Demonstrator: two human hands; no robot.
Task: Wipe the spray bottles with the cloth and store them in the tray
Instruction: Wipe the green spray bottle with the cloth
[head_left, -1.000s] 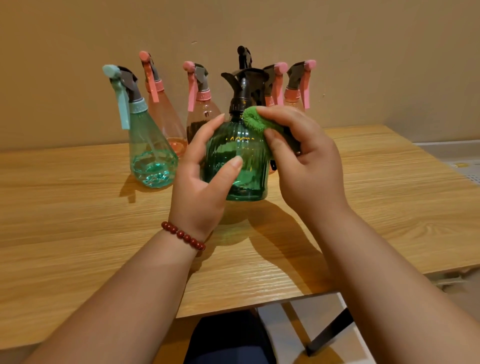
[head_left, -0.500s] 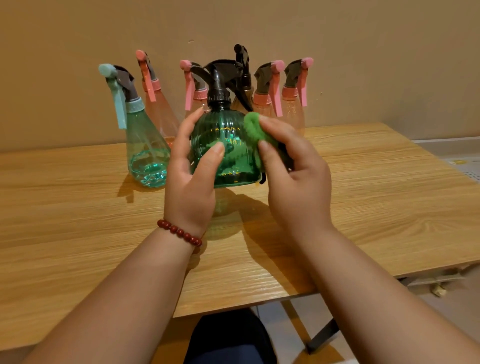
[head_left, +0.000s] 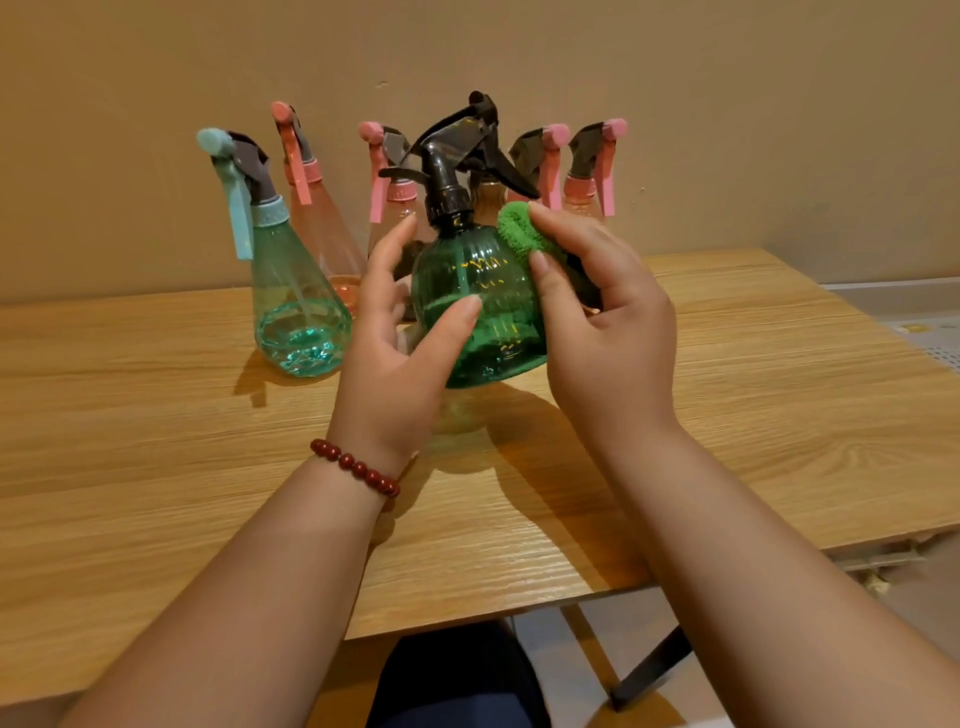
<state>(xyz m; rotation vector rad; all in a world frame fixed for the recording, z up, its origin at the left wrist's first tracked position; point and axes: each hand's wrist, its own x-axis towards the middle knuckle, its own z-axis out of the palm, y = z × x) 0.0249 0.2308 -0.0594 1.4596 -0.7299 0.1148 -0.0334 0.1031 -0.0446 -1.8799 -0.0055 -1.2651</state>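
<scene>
A round, ribbed green spray bottle (head_left: 480, 291) with a black trigger head is lifted off the wooden table, tilted slightly. My left hand (head_left: 400, 343) grips its left side, thumb across the front. My right hand (head_left: 602, 322) presses a folded green cloth (head_left: 522, 228) against the bottle's upper right shoulder. Behind it a teal cone-shaped spray bottle (head_left: 291, 291) stands on the left, and several pink spray bottles (head_left: 587, 171) line up along the wall. No tray is in view.
The wooden table (head_left: 156, 467) runs to the beige wall behind the bottles. Its front edge is near my body, and its right edge ends beside a light floor. A black table leg (head_left: 649, 670) shows underneath.
The green bottle has been lifted off the table and turned, so its trigger head swung round. The cloth slid over the bottle's upper right side.
</scene>
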